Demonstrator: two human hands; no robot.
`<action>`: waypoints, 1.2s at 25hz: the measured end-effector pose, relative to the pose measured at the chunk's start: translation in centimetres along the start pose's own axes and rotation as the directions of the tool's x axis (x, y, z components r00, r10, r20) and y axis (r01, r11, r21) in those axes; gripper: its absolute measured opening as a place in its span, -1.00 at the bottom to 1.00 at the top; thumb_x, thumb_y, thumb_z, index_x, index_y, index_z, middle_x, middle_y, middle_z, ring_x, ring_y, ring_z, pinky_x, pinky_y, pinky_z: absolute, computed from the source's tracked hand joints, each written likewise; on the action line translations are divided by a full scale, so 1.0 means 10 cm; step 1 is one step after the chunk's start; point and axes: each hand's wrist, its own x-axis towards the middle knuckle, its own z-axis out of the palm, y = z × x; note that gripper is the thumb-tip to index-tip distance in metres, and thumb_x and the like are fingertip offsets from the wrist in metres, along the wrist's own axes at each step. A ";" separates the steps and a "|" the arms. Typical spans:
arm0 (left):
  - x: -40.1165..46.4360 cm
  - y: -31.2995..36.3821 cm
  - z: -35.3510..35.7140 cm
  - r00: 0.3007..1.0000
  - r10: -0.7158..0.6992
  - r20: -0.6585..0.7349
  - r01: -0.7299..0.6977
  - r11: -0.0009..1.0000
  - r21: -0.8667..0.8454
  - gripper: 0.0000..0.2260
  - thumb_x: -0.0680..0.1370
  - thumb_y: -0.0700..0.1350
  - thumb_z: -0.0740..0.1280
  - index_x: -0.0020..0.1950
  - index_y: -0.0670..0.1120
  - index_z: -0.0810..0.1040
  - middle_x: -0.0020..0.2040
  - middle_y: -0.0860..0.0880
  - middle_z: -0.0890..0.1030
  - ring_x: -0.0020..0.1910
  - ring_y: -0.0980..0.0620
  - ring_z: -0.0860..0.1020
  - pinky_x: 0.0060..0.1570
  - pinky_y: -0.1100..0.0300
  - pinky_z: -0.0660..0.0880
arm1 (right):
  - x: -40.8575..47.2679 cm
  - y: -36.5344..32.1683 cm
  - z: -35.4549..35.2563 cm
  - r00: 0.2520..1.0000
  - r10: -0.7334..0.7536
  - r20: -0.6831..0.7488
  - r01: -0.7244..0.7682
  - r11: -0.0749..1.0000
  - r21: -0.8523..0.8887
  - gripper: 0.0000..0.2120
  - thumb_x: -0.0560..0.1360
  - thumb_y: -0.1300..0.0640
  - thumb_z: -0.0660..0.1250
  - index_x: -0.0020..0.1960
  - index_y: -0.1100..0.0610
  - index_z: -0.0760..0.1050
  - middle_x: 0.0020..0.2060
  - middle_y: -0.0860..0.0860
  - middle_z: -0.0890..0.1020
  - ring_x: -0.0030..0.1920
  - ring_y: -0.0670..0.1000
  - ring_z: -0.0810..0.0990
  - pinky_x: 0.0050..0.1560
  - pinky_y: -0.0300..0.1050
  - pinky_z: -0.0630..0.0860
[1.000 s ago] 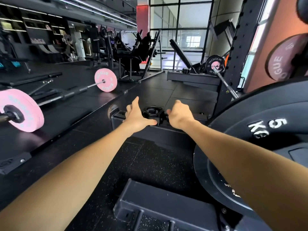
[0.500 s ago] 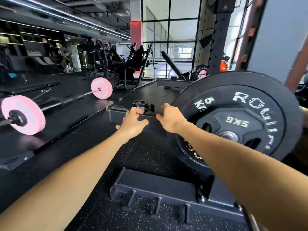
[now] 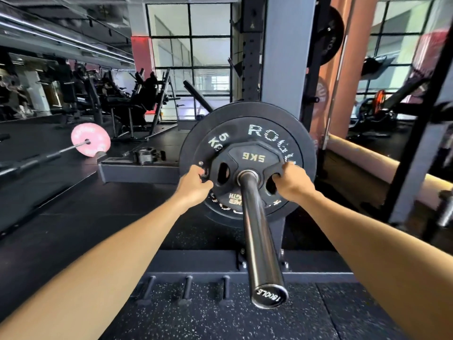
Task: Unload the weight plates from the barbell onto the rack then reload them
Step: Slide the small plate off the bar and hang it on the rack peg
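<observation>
A barbell sleeve [image 3: 259, 236] points straight at me, carrying two black plates. The small grip plate [image 3: 252, 159] marked 5KG sits in front of a larger black ROGUE 5 kg plate [image 3: 245, 123]. My right hand [image 3: 293, 182] grips the small plate's right side, fingers hooked into a grip hole. My left hand [image 3: 195, 184] holds the small plate's left edge with curled fingers. A black collar [image 3: 146, 155] lies on the rack's base beam [image 3: 137, 171] to the left.
The grey rack upright [image 3: 285, 57] stands behind the plates. Short storage pegs [image 3: 187, 289] stick out of the low frame near my feet. A second barbell with a pink plate [image 3: 91, 139] lies on the floor at left. More plates [image 3: 327, 36] hang high on the right.
My hands left the collar on the base beam and moved right onto the small 5 kg plate. My view swung right, so the sleeve now points at me.
</observation>
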 end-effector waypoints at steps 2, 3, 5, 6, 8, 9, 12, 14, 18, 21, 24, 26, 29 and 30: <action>0.19 0.11 0.12 1.000 -0.002 -0.005 0.002 1.000 0.005 -0.51 0.58 -0.07 0.30 0.48 -0.05 0.25 0.30 -0.11 0.47 0.18 -0.09 0.46 0.12 0.05 0.40 | 0.13 0.17 -0.03 0.997 0.066 -0.027 -0.066 0.998 0.013 -0.75 0.57 0.08 0.19 0.14 0.24 0.34 0.12 0.18 0.50 0.15 0.24 0.49 -0.06 -0.04 0.36; 0.29 0.16 0.18 1.000 -0.007 -0.003 0.007 1.000 0.003 -0.47 0.57 -0.07 0.30 0.51 -0.04 0.21 0.36 -0.13 0.43 0.24 -0.12 0.46 0.20 0.00 0.41 | 0.21 0.24 -0.03 0.995 0.090 -0.032 -0.090 0.996 0.018 -0.69 0.57 0.07 0.20 0.21 0.25 0.33 0.18 0.19 0.49 0.18 0.25 0.48 -0.04 -0.03 0.36; 0.48 0.22 0.31 1.000 -0.005 -0.006 0.006 1.000 0.027 -0.40 0.56 -0.09 0.32 0.55 -0.04 0.14 0.43 -0.15 0.37 0.33 -0.17 0.41 0.29 -0.04 0.38 | 0.39 0.33 0.02 0.992 0.123 -0.019 -0.122 0.992 0.035 -0.60 0.55 0.06 0.24 0.28 0.26 0.29 0.24 0.20 0.47 0.23 0.26 0.46 0.02 0.01 0.37; 0.57 0.24 0.37 1.000 -0.006 -0.015 0.006 0.999 0.050 -0.38 0.56 -0.10 0.32 0.55 -0.04 0.13 0.42 -0.16 0.38 0.33 -0.18 0.41 0.28 -0.05 0.39 | 0.48 0.36 0.05 0.990 0.142 0.000 -0.142 0.989 0.047 -0.57 0.53 0.07 0.27 0.30 0.26 0.28 0.26 0.21 0.47 0.24 0.26 0.46 0.06 0.02 0.39; 0.74 0.23 0.48 0.999 -0.014 -0.051 0.018 0.997 0.079 -0.42 0.54 -0.12 0.33 0.50 -0.06 0.17 0.32 -0.17 0.45 0.22 -0.21 0.46 0.20 -0.06 0.44 | 0.64 0.40 0.15 0.985 0.163 0.058 -0.167 0.984 0.060 -0.48 0.49 0.08 0.32 0.35 0.26 0.24 0.26 0.21 0.47 0.23 0.26 0.47 0.08 0.02 0.43; 0.80 0.23 0.51 0.997 -0.023 -0.071 0.030 0.995 0.095 -0.47 0.54 -0.14 0.33 0.45 -0.06 0.20 0.26 -0.17 0.49 0.14 -0.21 0.49 0.13 -0.05 0.47 | 0.70 0.41 0.22 0.982 0.167 0.090 -0.173 0.983 0.064 -0.43 0.48 0.10 0.33 0.39 0.27 0.22 0.25 0.22 0.48 0.22 0.25 0.49 0.04 -0.01 0.45; 0.98 0.19 0.57 0.990 -0.056 -0.129 0.075 0.986 0.148 -0.59 0.55 -0.13 0.32 0.35 -0.09 0.28 0.16 -0.17 0.53 0.04 -0.22 0.53 0.01 -0.04 0.51 | 0.86 0.42 0.40 0.974 0.194 0.118 -0.207 0.972 0.114 -0.41 0.49 0.18 0.29 0.44 0.29 0.17 0.25 0.24 0.49 0.20 0.24 0.51 -0.03 -0.05 0.45; 1.02 0.16 0.54 0.988 -0.052 -0.142 0.078 0.980 0.181 -0.62 0.53 -0.07 0.34 0.31 -0.06 0.32 0.13 -0.15 0.55 0.04 -0.24 0.54 0.00 -0.04 0.52 | 0.92 0.47 0.49 0.980 0.189 0.066 -0.198 0.963 0.184 -0.54 0.49 0.18 0.27 0.35 0.25 0.26 0.21 0.23 0.52 0.18 0.25 0.51 0.02 -0.01 0.45; 0.97 0.17 0.46 0.992 -0.052 -0.117 0.079 0.969 0.236 -0.68 0.45 -0.04 0.36 0.17 -0.02 0.42 0.04 -0.12 0.58 0.01 -0.24 0.57 -0.02 -0.04 0.58 | 0.86 0.54 0.47 0.991 0.132 0.017 -0.132 0.955 0.266 -0.70 0.45 0.06 0.32 0.08 0.06 0.28 -0.07 0.09 0.53 -0.09 0.16 0.46 -0.11 -0.09 0.34; 0.78 0.16 0.44 0.991 -0.069 -0.118 0.097 0.963 0.253 -0.58 0.46 -0.10 0.33 0.33 0.01 0.46 0.10 -0.12 0.60 0.05 -0.21 0.57 -0.07 0.04 0.54 | 0.74 0.51 0.37 0.995 0.103 -0.005 -0.100 0.977 0.189 -0.70 0.41 0.06 0.35 0.06 0.02 0.29 -0.14 0.04 0.49 -0.13 0.15 0.44 -0.13 -0.09 0.35; 0.48 0.09 0.41 0.991 -0.070 -0.116 0.094 0.972 0.216 -0.51 0.47 -0.10 0.32 0.41 0.03 0.43 0.16 -0.11 0.61 0.08 -0.20 0.57 0.01 0.03 0.56 | 0.48 0.42 0.24 0.995 0.091 -0.039 -0.089 0.994 0.056 -0.72 0.39 0.08 0.30 0.10 0.02 0.42 -0.17 0.04 0.47 -0.10 0.19 0.48 -0.12 -0.08 0.38; 0.24 0.08 0.36 0.991 -0.061 -0.123 0.085 0.976 0.198 -0.51 0.47 -0.10 0.32 0.42 0.02 0.44 0.17 -0.11 0.62 0.10 -0.20 0.58 0.04 0.03 0.56 | 0.23 0.40 0.15 0.992 0.102 -0.073 -0.103 0.995 -0.006 -0.76 0.38 0.08 0.28 0.04 0.03 0.48 -0.18 0.05 0.47 -0.14 0.18 0.47 -0.12 -0.09 0.39; -0.19 0.10 0.27 0.990 -0.033 -0.137 0.061 0.977 0.207 -0.54 0.49 -0.09 0.31 0.40 0.04 0.46 0.17 -0.11 0.62 0.09 -0.19 0.58 -0.02 0.08 0.54 | -0.23 0.39 0.00 0.991 0.101 -0.093 -0.103 0.994 -0.025 -0.80 0.37 0.09 0.27 -0.02 0.08 0.52 -0.14 0.09 0.54 -0.17 0.17 0.49 -0.14 -0.10 0.40; -0.35 0.11 0.23 0.990 -0.021 -0.137 0.050 0.976 0.212 -0.54 0.49 -0.09 0.31 0.41 0.04 0.45 0.18 -0.11 0.61 0.06 -0.18 0.58 -0.10 0.12 0.52 | -0.39 0.40 -0.04 0.992 0.095 -0.088 -0.097 0.995 -0.020 -0.75 0.37 0.10 0.26 0.02 0.10 0.54 -0.11 0.11 0.58 -0.14 0.19 0.53 -0.14 -0.10 0.41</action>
